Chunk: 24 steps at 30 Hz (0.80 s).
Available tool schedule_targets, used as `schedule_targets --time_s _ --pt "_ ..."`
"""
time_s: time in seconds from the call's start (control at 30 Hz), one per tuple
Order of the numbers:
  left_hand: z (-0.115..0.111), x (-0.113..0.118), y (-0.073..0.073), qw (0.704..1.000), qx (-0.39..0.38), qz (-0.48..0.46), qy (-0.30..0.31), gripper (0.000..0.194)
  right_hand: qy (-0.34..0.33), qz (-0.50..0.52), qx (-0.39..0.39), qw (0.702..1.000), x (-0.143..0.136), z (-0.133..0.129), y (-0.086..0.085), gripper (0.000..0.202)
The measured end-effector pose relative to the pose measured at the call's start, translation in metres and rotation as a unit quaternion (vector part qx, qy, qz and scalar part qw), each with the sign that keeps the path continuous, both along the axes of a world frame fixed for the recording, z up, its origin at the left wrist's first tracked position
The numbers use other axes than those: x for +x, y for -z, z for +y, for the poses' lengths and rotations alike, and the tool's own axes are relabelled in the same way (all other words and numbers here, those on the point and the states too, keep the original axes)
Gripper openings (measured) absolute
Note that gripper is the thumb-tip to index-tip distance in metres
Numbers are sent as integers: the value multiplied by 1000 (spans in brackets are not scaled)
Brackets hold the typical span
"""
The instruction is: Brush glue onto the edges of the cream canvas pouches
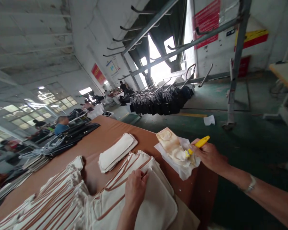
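My right hand (207, 155) is closed round a yellow-handled brush (201, 141). The brush's bristles touch a whitish paste on a pale tray (169, 139), which lies on a white sheet (186, 172) at the table's right corner. My left hand (135, 185) rests on a stack of cream fabric pieces (158, 195) with brown edging, its thumb and fingers pinched at the edge of the top piece; what they grip is too small to make out. Beyond the stack lies a smaller pile of cream rectangular pieces (117, 151).
More cream pieces with brown strips (55, 195) spread over the brown table (93, 140) at left. Black items (74, 134) lie at its far left edge. A metal rack (236, 64) with dark hanging pieces (158, 102) stands beyond. A person in blue (61, 127) is at left.
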State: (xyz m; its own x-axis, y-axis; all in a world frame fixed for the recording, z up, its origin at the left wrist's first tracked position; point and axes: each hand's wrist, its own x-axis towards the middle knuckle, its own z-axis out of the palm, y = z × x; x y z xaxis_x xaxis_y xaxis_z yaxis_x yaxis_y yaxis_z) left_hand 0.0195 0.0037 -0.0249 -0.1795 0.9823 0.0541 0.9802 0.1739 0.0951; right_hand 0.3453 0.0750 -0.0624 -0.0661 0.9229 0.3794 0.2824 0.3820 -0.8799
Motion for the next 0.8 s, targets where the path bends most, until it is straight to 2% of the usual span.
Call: schedule_targets --time_s 0.2,0.37,0.5,0.57,0.67,0.8 --pt "-13 6 -6 1000 -10 -21 6 10 -12 -70 35 997 -25 29 20 29" --pt "-26 25 -30 995 -21 -95 18 4 5 -79 37 996 -19 32 19 31" --pt "-30 45 -45 982 2 -183 39 18 7 -79 42 996 -12 24 18 32" --pt "-31 47 -43 979 10 -196 49 18 6 -87 48 995 -6 18 19 31" --pt "-35 44 -32 970 20 -240 32 21 15 -99 59 993 8 11 18 29" --pt "-40 40 -22 958 44 -284 14 23 8 -113 91 989 15 4 8 26"
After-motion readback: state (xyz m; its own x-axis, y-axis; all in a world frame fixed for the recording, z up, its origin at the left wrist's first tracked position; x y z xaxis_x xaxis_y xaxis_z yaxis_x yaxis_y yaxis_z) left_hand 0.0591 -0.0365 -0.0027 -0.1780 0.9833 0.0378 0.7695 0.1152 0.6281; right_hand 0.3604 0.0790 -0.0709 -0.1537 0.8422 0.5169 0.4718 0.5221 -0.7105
